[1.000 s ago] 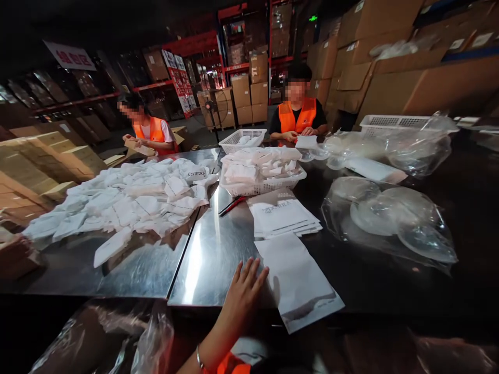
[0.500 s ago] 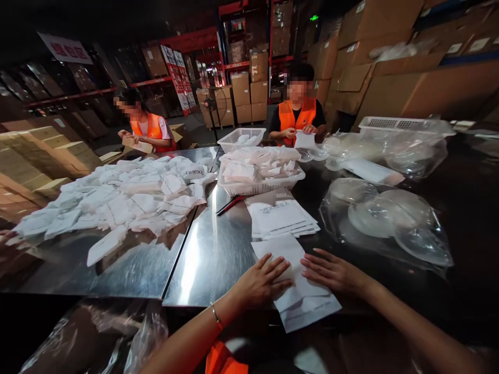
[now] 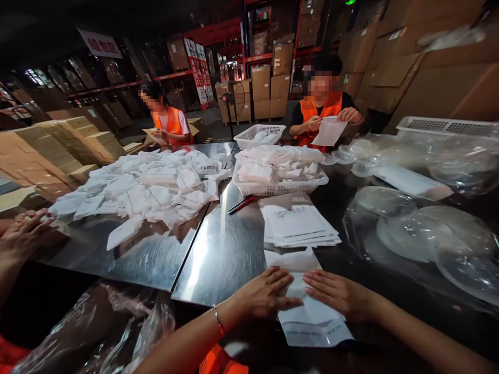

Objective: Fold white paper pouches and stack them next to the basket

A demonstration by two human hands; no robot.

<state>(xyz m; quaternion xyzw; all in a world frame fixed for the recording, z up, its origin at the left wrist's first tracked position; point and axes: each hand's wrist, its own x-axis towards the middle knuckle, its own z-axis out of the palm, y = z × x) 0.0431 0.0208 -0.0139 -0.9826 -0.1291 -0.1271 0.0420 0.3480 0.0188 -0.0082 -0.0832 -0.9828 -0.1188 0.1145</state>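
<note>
A white bag (image 3: 312,322) lies flat at the table's near edge, its printed end towards me and overhanging the edge. My left hand (image 3: 268,293) rests on its left side, fingers stretched out. On its right side lies my right hand (image 3: 341,293), also flat with the fingers extended. The fingertips of both hands come close together over the middle of the bag. Just beyond it is a stack of white printed bags (image 3: 298,221). A white basket (image 3: 280,188) filled with folded white packets (image 3: 286,161) stands behind the stack.
A large heap of white packets (image 3: 156,187) covers the table's left part. A red and black cutter (image 3: 242,204) lies by the basket. Clear plastic bags with round translucent items (image 3: 421,228) lie right. Two co-workers (image 3: 322,109) sit opposite; another person's hands (image 3: 25,236) are at left.
The view has turned a little left, so things sit further right. Both my hands stay flat on the bag, which has shifted slightly. The co-worker opposite has lifted a white bag.
</note>
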